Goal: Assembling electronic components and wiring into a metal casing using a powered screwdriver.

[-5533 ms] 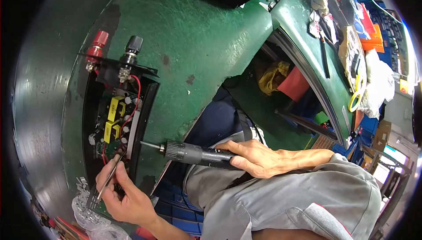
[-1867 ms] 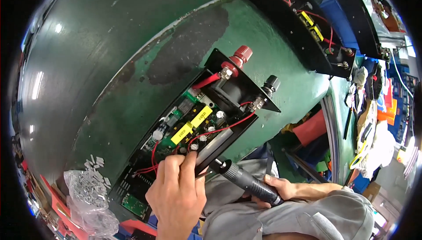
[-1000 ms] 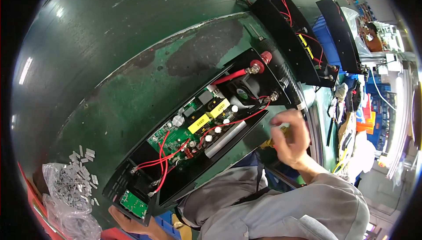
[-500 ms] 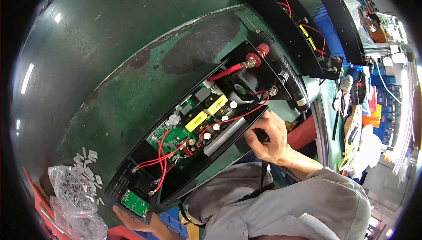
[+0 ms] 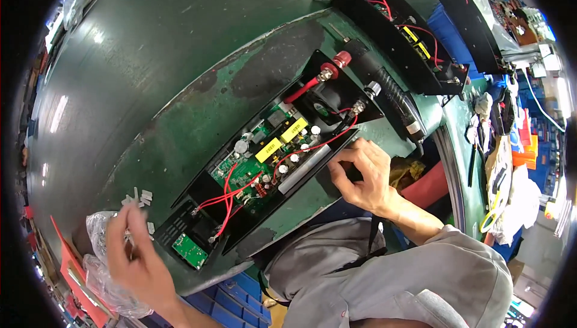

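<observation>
A long black metal case (image 5: pixel 255 239) lies diagonally in front of me. Inside it show a green circuit board (image 5: pixel 235 175), yellow-wrapped transformers and red wires. My right hand (image 5: pixel 368 178) is curled against the case's near wall, thumb and fingers closed at its edge; the fingertips are partly hidden. At the case's left end, a slotted black end panel (image 5: pixel 174 223) carries a small green board (image 5: pixel 190 251) and joins the red wires. My left hand (image 5: pixel 141 259), slightly blurred, hovers over the loose small grey pieces (image 5: pixel 144 197) and their clear bag (image 5: pixel 99 232), fingers apart, with nothing visible in it.
Behind the case's right end lies a black cylindrical power tool (image 5: pixel 384 91). Another wired black case (image 5: pixel 384 39) and a black cover (image 5: pixel 466 18) stand at the far right. Blue bins (image 5: pixel 231 301) sit below the green table's edge; a red folder (image 5: pixel 75 274) is at left.
My left hand has come out from under the end panel and moved left and up over the small grey pieces. My right hand stays at the case wall. The view has shifted slightly.
</observation>
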`<action>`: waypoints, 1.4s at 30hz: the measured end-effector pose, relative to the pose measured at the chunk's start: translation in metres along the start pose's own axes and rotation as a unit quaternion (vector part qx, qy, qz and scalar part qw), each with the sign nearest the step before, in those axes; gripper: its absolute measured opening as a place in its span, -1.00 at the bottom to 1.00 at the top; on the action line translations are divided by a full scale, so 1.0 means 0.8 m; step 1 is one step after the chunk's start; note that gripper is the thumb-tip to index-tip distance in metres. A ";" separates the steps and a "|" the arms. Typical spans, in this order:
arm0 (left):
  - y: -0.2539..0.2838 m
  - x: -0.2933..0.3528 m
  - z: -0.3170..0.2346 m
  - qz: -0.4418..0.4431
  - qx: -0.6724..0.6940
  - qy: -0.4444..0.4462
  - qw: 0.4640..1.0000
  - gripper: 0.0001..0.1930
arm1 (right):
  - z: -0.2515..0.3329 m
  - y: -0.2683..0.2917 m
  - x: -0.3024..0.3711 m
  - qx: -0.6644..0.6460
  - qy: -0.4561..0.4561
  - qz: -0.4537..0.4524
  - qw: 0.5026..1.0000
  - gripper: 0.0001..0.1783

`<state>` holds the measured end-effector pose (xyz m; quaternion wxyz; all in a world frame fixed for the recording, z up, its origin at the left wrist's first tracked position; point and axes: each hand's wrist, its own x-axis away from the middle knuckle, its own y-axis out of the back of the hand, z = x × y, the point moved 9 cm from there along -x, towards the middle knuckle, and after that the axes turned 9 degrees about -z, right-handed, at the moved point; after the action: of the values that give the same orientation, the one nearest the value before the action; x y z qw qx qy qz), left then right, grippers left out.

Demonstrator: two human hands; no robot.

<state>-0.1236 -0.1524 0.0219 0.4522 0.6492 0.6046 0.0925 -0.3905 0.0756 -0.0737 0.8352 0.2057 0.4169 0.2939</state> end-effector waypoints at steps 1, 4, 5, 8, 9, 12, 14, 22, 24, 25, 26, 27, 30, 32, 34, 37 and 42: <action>-0.024 -0.009 -0.018 0.076 -0.007 -0.031 0.997 -0.78 | 0.001 0.001 0.001 -0.001 0.001 -0.009 1.000 -0.79; -0.084 -0.018 -0.062 0.201 0.014 -0.083 0.976 -0.80 | 0.000 0.001 0.001 -0.006 0.012 -0.031 0.999 -0.78; -0.107 -0.014 -0.077 0.258 0.042 -0.099 0.960 -0.79 | -0.001 0.002 0.001 -0.002 0.016 -0.034 0.999 -0.78; -0.151 -0.009 -0.103 0.368 -0.032 -0.146 0.918 -0.74 | -0.003 0.001 0.003 0.000 0.023 -0.041 0.999 -0.77; -0.149 -0.008 -0.115 0.329 -0.019 -0.199 0.923 -0.71 | 0.001 0.006 0.003 -0.004 0.024 -0.050 0.998 -0.76; -0.160 -0.002 -0.133 0.296 -0.120 -0.343 0.884 -0.71 | 0.008 0.010 -0.002 -0.009 0.027 -0.049 0.998 -0.78; -0.160 0.000 -0.134 0.288 -0.088 -0.346 0.889 -0.66 | 0.001 0.017 0.000 -0.068 -0.021 -0.056 0.996 -0.80; -0.147 0.028 -0.136 0.268 -0.039 -0.254 0.929 -0.59 | -0.043 0.075 0.094 -0.316 -0.273 -0.096 0.904 -0.78; -0.152 0.044 -0.129 0.280 -0.013 -0.183 0.942 -0.58 | -0.059 0.071 0.135 -0.334 -0.355 -0.105 0.867 -0.75; -0.157 0.055 -0.128 0.289 -0.003 -0.164 0.943 -0.57 | -0.064 0.065 0.154 -0.350 -0.404 -0.099 0.839 -0.72; -0.162 0.065 -0.126 0.300 0.008 -0.145 0.943 -0.57 | -0.064 0.061 0.169 -0.352 -0.437 -0.082 0.824 -0.71; -0.168 0.073 -0.124 0.334 0.028 -0.127 0.934 -0.57 | -0.065 0.056 0.182 -0.354 -0.470 -0.065 0.806 -0.69; -0.166 0.068 -0.118 0.352 0.060 -0.070 0.931 -0.63 | -0.062 0.039 0.210 -0.358 -0.524 -0.013 0.773 -0.68; -0.152 0.044 -0.142 0.310 0.028 -0.188 0.931 -0.88 | -0.056 0.030 0.217 -0.361 -0.532 0.014 0.766 -0.65; -0.136 0.028 -0.175 0.221 0.015 -0.327 0.919 -0.80 | -0.051 0.014 0.234 -0.425 -0.537 0.032 0.728 -0.75; -0.137 0.030 -0.205 0.214 0.011 -0.455 0.864 -0.68 | -0.032 0.005 0.220 -0.438 -0.511 0.094 0.734 -0.79; -0.159 0.036 -0.198 0.257 0.011 -0.504 0.825 -0.61 | -0.018 0.035 0.184 -0.427 -0.472 0.096 0.766 -0.78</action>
<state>-0.3111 -0.0697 0.0117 0.6466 0.7421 0.1052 -0.1415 -0.3409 0.1955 -0.1501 0.8955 -0.0199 -0.2202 0.3862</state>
